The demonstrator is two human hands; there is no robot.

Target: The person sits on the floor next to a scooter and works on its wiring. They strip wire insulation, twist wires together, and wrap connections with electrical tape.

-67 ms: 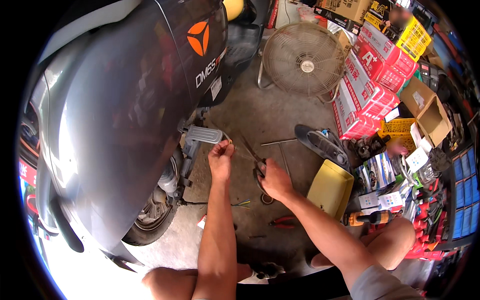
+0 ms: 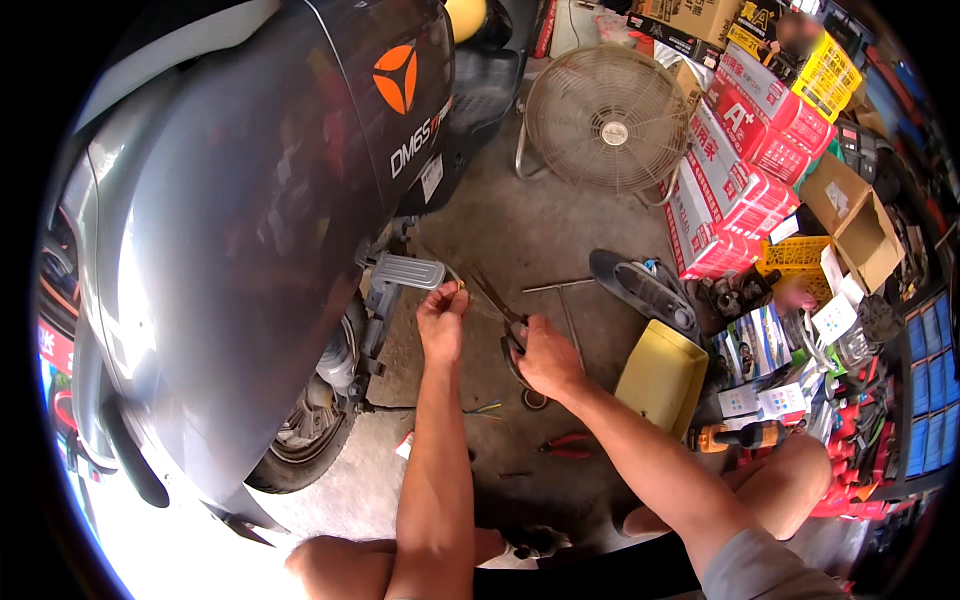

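A grey scooter (image 2: 250,220) fills the left of the view, with its rear wheel (image 2: 315,420) and a folded metal footrest (image 2: 405,270) near my hands. My left hand (image 2: 442,320) pinches a thin wire end just right of the footrest. My right hand (image 2: 545,358) grips the handles of a pair of scissors (image 2: 493,297), whose blades point up and left toward the wire.
A floor fan (image 2: 607,120) stands behind. Red and white boxes (image 2: 735,190) are stacked at right. On the concrete lie a T-handle wrench (image 2: 565,300), a black sandal (image 2: 640,290), a yellow tray (image 2: 662,375), red pliers (image 2: 568,445), a drill (image 2: 745,436) and wire scraps.
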